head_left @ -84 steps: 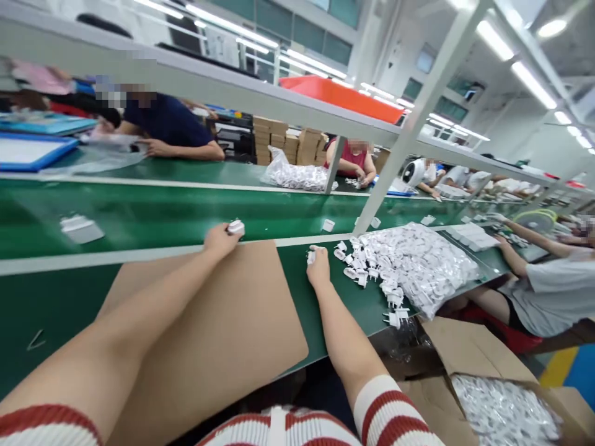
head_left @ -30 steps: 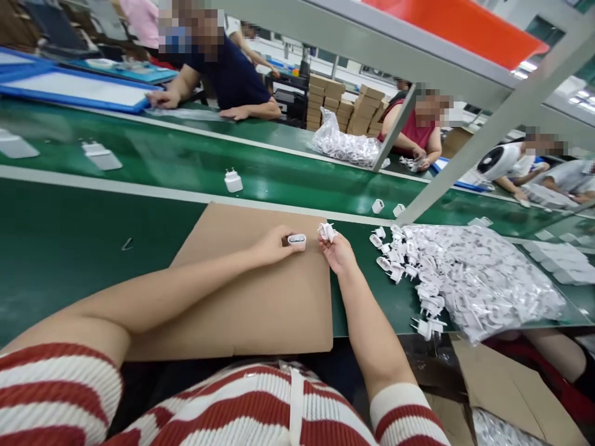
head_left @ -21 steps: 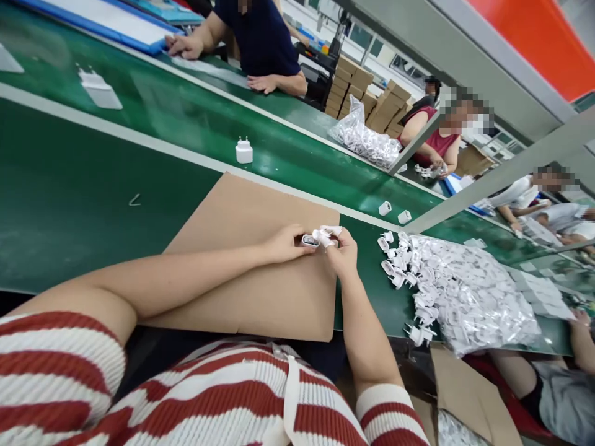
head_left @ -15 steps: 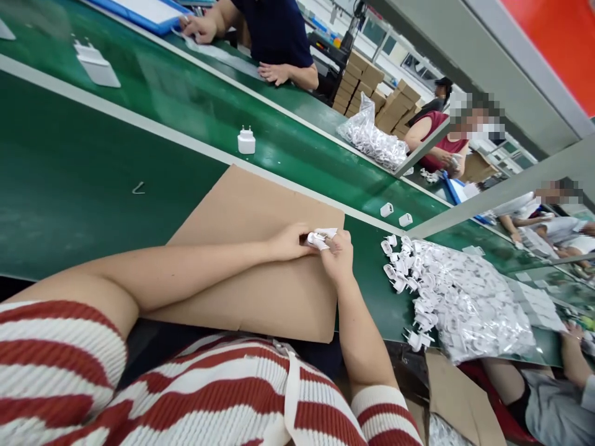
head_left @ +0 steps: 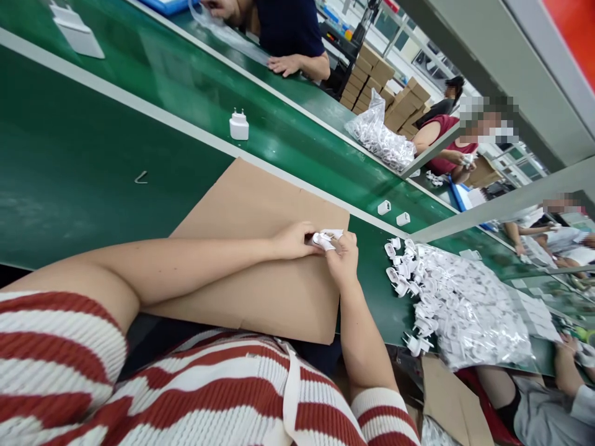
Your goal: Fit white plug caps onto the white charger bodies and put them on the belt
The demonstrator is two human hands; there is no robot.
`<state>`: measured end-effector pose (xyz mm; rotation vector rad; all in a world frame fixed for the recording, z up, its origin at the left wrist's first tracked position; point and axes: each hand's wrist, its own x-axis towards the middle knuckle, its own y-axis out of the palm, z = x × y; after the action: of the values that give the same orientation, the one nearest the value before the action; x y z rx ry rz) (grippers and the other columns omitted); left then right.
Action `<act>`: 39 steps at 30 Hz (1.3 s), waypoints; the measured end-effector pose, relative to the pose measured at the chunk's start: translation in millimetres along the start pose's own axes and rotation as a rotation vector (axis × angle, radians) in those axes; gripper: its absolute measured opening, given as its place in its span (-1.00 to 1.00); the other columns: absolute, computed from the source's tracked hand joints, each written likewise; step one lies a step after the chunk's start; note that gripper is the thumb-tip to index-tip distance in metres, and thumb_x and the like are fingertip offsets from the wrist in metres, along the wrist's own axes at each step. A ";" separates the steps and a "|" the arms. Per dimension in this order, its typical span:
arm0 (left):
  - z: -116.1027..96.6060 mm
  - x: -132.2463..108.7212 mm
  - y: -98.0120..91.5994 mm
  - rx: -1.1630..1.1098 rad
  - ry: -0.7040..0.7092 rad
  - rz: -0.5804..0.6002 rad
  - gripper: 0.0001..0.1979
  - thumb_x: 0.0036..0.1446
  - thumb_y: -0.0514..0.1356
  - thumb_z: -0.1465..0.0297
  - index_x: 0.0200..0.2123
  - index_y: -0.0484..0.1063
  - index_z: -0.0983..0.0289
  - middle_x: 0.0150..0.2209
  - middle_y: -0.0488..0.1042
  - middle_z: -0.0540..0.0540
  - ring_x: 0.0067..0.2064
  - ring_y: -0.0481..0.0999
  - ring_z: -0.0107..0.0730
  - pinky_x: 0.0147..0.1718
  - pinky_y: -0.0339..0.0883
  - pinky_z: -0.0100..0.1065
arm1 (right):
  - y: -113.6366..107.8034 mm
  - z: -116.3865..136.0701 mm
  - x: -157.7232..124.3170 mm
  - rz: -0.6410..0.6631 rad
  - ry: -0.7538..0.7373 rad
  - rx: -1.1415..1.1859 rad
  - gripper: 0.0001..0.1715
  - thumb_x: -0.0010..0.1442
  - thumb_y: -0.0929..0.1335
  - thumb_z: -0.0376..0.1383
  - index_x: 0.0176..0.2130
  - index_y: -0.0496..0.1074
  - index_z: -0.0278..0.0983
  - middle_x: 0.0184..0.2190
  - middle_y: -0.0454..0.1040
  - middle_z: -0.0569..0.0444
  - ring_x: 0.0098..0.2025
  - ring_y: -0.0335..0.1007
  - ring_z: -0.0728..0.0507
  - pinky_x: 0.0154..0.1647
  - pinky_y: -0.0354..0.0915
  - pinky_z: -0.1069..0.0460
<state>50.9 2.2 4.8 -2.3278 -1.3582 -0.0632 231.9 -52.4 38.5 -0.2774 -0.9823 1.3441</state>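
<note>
My left hand (head_left: pixel 294 240) and my right hand (head_left: pixel 343 259) meet over the far right corner of a brown cardboard sheet (head_left: pixel 251 272). Both are closed on small white plastic charger parts (head_left: pixel 323 239), pressed together between the fingertips. The left fingers grip a white shell; the right fingers pinch a white plug piece against it. Just to the right lies a heap of loose white plug pieces (head_left: pixel 409 279) spilling from a clear plastic bag (head_left: pixel 469 310) on the green bench.
A white charger (head_left: pixel 238 125) stands on the green conveyor belt (head_left: pixel 153 87), with two white shells (head_left: pixel 393 212) farther right. Other people work across the belt and at the right. Stacked brown boxes (head_left: pixel 385 99), another bag of parts (head_left: pixel 376 133), a grey frame post (head_left: pixel 502 204).
My left hand came back from the belt's edge holding a white shell. My right hand brought a plug piece from the heap, and the two hands closed together over the cardboard.
</note>
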 end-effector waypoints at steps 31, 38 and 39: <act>-4.1 -7.9 0.2 0.065 0.035 -0.044 -0.77 0.17 0.31 0.20 -0.22 0.59 0.24 -0.23 0.64 0.16 -0.18 0.58 -0.10 -0.12 0.44 -0.15 | 11.9 -15.9 1.7 0.019 0.288 0.509 -0.37 0.02 0.57 -0.06 0.06 0.52 -0.18 -0.09 0.61 -0.02 -0.04 0.58 -0.20 0.13 0.47 -0.15; -7.5 9.6 -13.9 -0.564 -0.284 0.071 -0.42 -0.09 0.52 0.01 -0.13 0.62 0.31 -0.15 0.69 0.21 -0.11 0.67 -0.05 -0.03 0.53 -0.05 | -8.4 -17.1 3.3 0.187 0.016 0.503 -0.13 0.02 0.62 -0.13 0.26 0.38 -0.07 0.23 0.46 -0.07 0.25 0.45 -0.26 0.32 0.36 -0.21; -10.2 9.7 -15.6 -0.607 -0.306 0.115 -0.40 -0.12 0.54 0.00 -0.13 0.63 0.31 -0.14 0.69 0.23 -0.09 0.67 -0.03 0.00 0.54 -0.02 | -11.4 -14.3 2.6 0.179 -0.007 0.451 -0.22 0.06 0.60 -0.14 0.22 0.42 -0.08 0.21 0.49 -0.06 0.25 0.45 -0.27 0.34 0.34 -0.22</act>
<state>44.7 12.6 21.9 -3.0193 -1.4988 -0.0990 249.8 -48.0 38.8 -0.0168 -0.6462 1.6890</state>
